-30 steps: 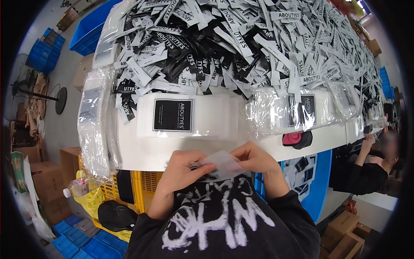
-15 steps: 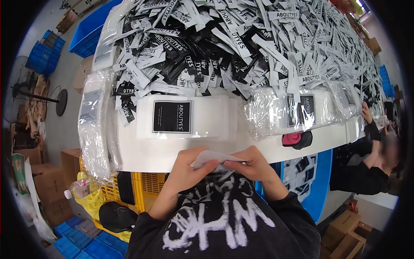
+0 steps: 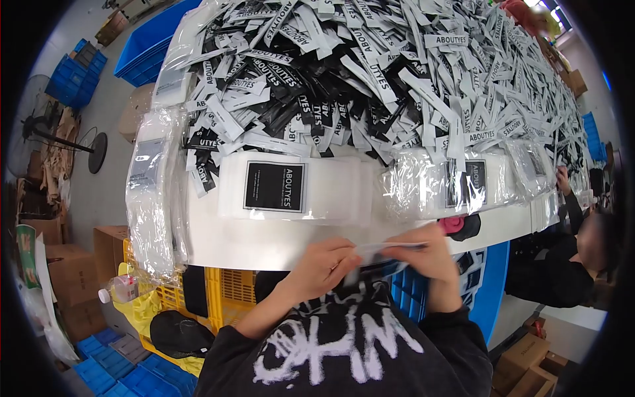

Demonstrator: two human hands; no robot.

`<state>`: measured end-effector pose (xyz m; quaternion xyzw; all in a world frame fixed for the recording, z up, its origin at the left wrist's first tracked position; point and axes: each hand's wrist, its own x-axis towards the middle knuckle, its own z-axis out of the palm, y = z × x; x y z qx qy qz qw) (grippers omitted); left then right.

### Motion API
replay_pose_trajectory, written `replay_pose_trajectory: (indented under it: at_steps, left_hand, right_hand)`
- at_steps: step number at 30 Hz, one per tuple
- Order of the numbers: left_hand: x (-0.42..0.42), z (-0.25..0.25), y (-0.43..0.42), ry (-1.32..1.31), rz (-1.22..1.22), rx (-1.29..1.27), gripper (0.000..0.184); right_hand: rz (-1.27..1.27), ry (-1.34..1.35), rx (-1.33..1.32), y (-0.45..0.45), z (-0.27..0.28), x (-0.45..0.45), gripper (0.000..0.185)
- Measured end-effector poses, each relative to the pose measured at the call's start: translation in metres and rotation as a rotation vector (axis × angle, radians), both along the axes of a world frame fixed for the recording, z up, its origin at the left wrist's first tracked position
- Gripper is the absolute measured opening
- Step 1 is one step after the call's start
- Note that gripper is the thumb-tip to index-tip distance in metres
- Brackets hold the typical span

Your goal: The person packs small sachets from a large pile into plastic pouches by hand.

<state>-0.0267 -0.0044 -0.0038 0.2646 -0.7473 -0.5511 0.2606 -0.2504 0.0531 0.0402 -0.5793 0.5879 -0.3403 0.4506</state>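
My left hand [image 3: 325, 266] is closed on one end of a whitish, translucent plastic bag [image 3: 369, 252] at the table's front edge. My right hand [image 3: 426, 255], smeared by motion, pinches the bag's other end, where some of it sticks out past the fingers. Beyond my hands lies a stack of frosted plastic bags [image 3: 340, 188] with a black ABOUTYES label [image 3: 274, 186]. Clear-wrapped packs of bags [image 3: 423, 188] lie to its right, and another wrapped stack [image 3: 155, 198] lines the left side.
A large heap of black and white ABOUTYES packets [image 3: 370, 73] covers the back of the white table [image 3: 218, 241]. Below the edge stand a yellow crate [image 3: 231, 291] and a blue bin [image 3: 496, 284] holding labelled bags. A person [image 3: 555, 264] works at the right.
Both hands have shifted right with the bag, and my right hand has moved further from my left. The view has tilted slightly.
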Motion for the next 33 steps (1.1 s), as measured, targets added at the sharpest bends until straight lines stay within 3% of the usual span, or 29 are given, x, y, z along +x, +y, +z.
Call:
replay_pose_trajectory:
  at_steps: [2,4,7,9,13,15,18,27,31,33]
  left_hand:
    - [0.006,0.000,-0.007,0.041,0.092,-0.054,0.015]
    - [0.026,-0.002,-0.019,0.000,0.269,-0.078,0.014]
    - [0.029,-0.018,-0.030,-0.039,0.415,-0.284,0.019]
    - [0.022,-0.027,-0.034,-0.081,0.411,-0.414,0.034]
    - [0.016,-0.051,-0.032,-0.312,0.314,-0.478,0.052]
    - [0.018,-0.047,-0.032,-0.286,0.322,-0.441,0.052]
    - [0.018,-0.042,-0.033,-0.253,0.352,-0.382,0.051]
    - [0.020,-0.048,-0.038,-0.220,0.345,-0.408,0.047]
    - [0.021,-0.044,-0.040,-0.266,0.319,-0.415,0.044]
    - [0.025,-0.038,-0.043,-0.274,0.279,-0.403,0.040]
  right_hand:
    - [0.156,0.233,-0.026,0.009,0.032,-0.042,0.011]
    - [0.383,0.504,0.245,0.022,0.061,-0.067,0.023]
    - [0.490,0.748,0.007,0.005,0.079,-0.029,0.039]
    - [0.590,0.546,-0.072,-0.025,0.066,-0.002,0.046]
    - [0.353,0.486,-0.455,-0.124,0.009,0.062,0.040]
    - [0.262,0.479,-0.660,-0.174,-0.039,0.094,0.037]
    - [0.258,0.655,-0.666,-0.208,-0.082,0.130,0.035]
    - [0.004,0.404,-0.622,-0.202,-0.041,0.117,0.034]
    - [0.015,0.807,-0.798,-0.220,-0.073,0.116,0.033]
    - [0.028,0.722,-0.937,-0.224,-0.076,0.111,0.026]
